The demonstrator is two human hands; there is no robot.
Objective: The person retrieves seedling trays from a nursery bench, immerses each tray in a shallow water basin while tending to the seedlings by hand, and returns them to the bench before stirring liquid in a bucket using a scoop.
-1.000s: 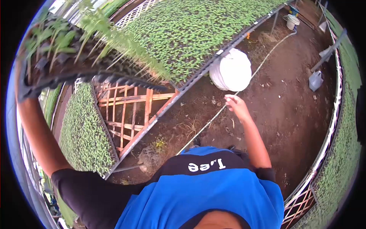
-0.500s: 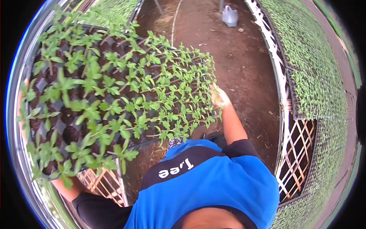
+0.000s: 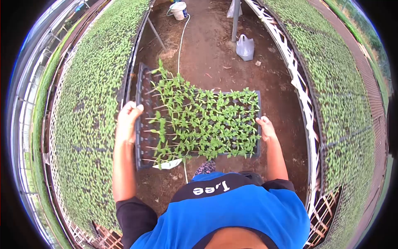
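Observation:
A dark plastic seedling tray (image 3: pixel 259 106) is held out in front of my body, over the dirt path. Green seedlings (image 3: pixel 226 122) fill it, upright on the right and leaning over toward the left end, where several cells look bare. My left hand (image 3: pixel 128 120) is closed on the left edge of the tray, thumb on top. At the opposite edge, my right hand (image 3: pixel 266 126) grips with its thumb over the rim. The fingers under the tray are hidden on both sides. A white flat piece (image 3: pixel 169 164) shows just below the tray's near edge.
Long benches of seedlings run along the left (image 3: pixel 89 108) and right (image 3: pixel 331 83), on white lattice supports (image 3: pixel 300 89). Ahead on the dirt path (image 3: pixel 207 41) are a white bucket (image 3: pixel 179 10), a pale hose (image 3: pixel 181 45), a plastic bag (image 3: pixel 245 49) and a metal post (image 3: pixel 236 20).
The tray has moved from high on the left, close to the camera, to a lower, more level place over the path. Both hands have come rightward with it, still gripping its ends.

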